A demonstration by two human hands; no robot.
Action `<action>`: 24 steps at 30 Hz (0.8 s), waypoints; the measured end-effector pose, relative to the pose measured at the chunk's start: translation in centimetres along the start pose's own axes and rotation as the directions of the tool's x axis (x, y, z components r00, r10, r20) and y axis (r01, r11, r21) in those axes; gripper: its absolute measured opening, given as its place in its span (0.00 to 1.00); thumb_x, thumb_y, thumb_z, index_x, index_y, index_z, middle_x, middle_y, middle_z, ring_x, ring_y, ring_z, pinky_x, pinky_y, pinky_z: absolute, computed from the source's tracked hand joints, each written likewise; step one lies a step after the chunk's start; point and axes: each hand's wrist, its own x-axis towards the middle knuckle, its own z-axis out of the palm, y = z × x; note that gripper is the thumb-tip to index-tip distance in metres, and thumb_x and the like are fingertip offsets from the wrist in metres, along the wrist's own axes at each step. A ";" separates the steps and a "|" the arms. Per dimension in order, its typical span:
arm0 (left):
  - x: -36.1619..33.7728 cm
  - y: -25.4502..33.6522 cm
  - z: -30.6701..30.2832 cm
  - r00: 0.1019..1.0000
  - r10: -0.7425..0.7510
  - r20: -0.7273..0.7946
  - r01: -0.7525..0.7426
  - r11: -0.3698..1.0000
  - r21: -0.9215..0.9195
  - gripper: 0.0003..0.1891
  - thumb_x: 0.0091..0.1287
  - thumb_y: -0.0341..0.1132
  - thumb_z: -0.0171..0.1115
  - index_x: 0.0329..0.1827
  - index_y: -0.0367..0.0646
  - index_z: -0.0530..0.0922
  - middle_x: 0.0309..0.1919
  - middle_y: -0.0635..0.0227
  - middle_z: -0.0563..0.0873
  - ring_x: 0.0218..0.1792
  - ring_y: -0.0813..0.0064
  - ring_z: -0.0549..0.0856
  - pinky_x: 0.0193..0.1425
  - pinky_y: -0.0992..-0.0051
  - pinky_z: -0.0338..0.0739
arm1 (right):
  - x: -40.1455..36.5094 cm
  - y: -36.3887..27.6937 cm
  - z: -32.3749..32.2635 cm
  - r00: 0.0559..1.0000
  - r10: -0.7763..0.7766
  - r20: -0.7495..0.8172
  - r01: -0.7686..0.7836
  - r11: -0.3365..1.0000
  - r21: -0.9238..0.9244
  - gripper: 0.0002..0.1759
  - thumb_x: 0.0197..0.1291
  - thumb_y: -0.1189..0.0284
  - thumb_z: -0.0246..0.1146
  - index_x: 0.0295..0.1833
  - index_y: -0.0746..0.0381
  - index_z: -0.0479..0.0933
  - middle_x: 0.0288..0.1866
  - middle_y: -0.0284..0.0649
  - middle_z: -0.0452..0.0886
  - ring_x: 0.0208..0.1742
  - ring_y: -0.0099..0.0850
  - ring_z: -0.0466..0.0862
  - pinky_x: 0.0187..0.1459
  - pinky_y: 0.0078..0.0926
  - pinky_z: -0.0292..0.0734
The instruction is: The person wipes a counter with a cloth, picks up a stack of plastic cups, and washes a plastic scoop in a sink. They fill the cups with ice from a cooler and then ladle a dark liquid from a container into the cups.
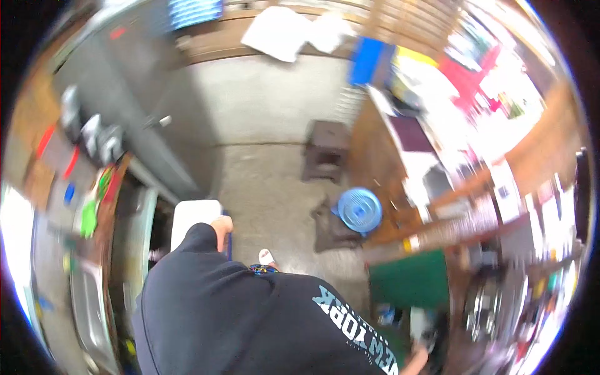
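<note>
My left hand (222,231) is low in front of me, over the right edge of a box with a white lid (194,215) and a blue side. Its fingers are too small and blurred to show whether they grip the box or only pass over it. At the lower right, my right hand (417,360) comes out of a dark sleeve, close to the cluttered space under a green panel (412,280). Motion smears its fingers, and nothing recognisable shows in them.
A brown stool (326,150) stands ahead by a wooden counter (381,150). Nearer, a blue plastic basket (360,210) rests on another dark stool (331,230). A tall grey cabinet (137,94) and a metal sink (91,306) line the left side. Concrete floor (262,187) runs between.
</note>
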 end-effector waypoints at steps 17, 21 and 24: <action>-19.3 -12.8 10.0 0.799 -0.602 0.002 0.178 0.232 -0.956 0.17 0.59 0.45 0.62 0.46 0.46 0.82 0.40 0.54 0.85 0.38 0.56 0.85 0.47 0.63 0.77 | -21.0 -58.9 64.5 -0.357 -0.014 0.934 0.776 -0.561 0.288 0.25 0.60 0.60 0.58 0.59 0.63 0.71 0.60 0.55 0.72 0.63 0.47 0.71 0.63 0.40 0.68; -24.1 -9.5 9.9 0.596 -0.759 0.264 0.090 -0.263 -0.960 0.16 0.61 0.44 0.62 0.46 0.45 0.81 0.35 0.59 0.85 0.30 0.70 0.83 0.39 0.69 0.78 | -36.3 -65.6 75.6 -0.837 0.015 0.546 0.473 -0.482 0.738 0.18 0.57 0.67 0.61 0.53 0.60 0.73 0.49 0.45 0.74 0.51 0.43 0.78 0.52 0.37 0.74; -24.3 -6.7 14.2 0.345 -0.865 0.363 -0.004 -0.388 -0.922 0.14 0.62 0.42 0.61 0.44 0.42 0.80 0.31 0.65 0.84 0.26 0.76 0.80 0.32 0.75 0.75 | -47.5 -69.2 81.5 -0.914 -0.080 0.397 0.389 -0.451 0.803 0.21 0.55 0.68 0.64 0.55 0.59 0.72 0.54 0.46 0.72 0.52 0.45 0.77 0.52 0.38 0.74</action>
